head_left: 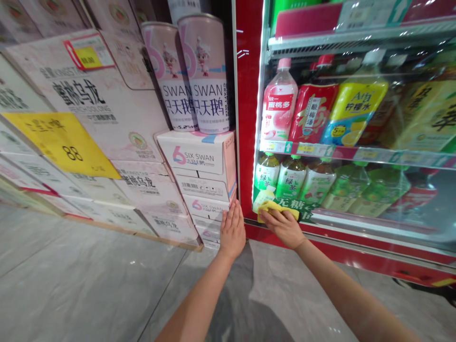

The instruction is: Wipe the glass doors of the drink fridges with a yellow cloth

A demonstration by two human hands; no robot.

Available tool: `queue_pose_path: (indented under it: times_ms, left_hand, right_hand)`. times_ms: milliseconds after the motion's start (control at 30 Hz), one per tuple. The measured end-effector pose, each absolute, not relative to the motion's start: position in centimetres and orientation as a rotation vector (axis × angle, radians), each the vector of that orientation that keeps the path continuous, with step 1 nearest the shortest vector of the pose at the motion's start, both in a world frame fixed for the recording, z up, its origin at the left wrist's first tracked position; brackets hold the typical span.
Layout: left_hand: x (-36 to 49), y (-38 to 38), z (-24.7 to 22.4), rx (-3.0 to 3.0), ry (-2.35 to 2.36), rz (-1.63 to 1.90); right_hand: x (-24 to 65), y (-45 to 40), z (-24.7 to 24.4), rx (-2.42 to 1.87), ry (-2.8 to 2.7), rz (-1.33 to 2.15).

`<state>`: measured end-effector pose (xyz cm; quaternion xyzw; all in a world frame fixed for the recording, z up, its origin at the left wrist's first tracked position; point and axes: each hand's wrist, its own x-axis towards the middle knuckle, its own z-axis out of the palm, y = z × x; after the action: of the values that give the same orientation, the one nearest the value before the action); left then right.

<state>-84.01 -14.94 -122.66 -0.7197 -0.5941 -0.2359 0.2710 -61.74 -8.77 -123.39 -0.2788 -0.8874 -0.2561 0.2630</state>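
Note:
My right hand (285, 229) is closed on a yellow cloth (278, 209), which it presses against the lower left corner of the glass door of a red-framed drinks cooler (247, 118). Some of the cloth shows above and beside my fingers. My left hand (232, 230) rests flat on the side of the stacked white SIX SWAN boxes (199, 159), close to the cooler frame, its fingers extended and holding nothing. Behind the glass, green tea bottles (290, 176) stand just above the cloth.
Two tall pink SWAN cans (210, 76) stand on the box stack. Further left are stacked cartons (142, 137) with a yellow price sign (66, 145). More bottles fill the cooler's upper shelf (356, 154). Grey tiled floor (89, 285) lies below.

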Motion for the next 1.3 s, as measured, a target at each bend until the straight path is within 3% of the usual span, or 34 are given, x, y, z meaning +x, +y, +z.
queue_pose_path:
  times_ms: [133, 267, 400, 567, 800, 933, 1100, 1300]
  left_hand:
    - [-83.6, -14.8, -122.9, -1.946, -1.614, -0.666]
    - [-82.6, -14.5, -123.6, -1.938, -1.71, -0.699]
    - [-81.9, -14.5, -124.0, -1.994, -1.687, -0.686]
    - [-81.3, -14.5, -123.8, -2.085, -1.597, -0.686]
    - [-79.8, -13.9, -123.9, -2.175, -1.5, -0.643]
    - [-79.0, -13.5, -124.3, -2.318, -1.383, -0.546]
    - [-77.6, -13.0, -124.6, -2.352, -1.354, -0.514]
    - [-74.1, -12.2, -123.4, -2.384, -1.204, -0.524]
  right_hand:
    - [-63.4, -8.8, -122.9, -0.932, -2.258, -0.666]
    - [-65.0, -8.5, -124.0, -0.792, -2.361, -0.686]
    - [-58.9, -8.7, -125.2, -0.623, -2.504, -0.747]
    - [-51.8, -9.9, -125.0, -0.715, -2.514, -0.892]
    - [-57.5, -9.0, -123.5, -0.787, -2.454, -0.829]
    - [-50.4, -9.0, -123.8, -0.611, -2.488, -0.943]
    - [-39.7, -11.7, -124.6, -0.781, -2.51, -0.918]
    - [-42.7, -10.6, -122.7, -0.903, -2.501, -0.858]
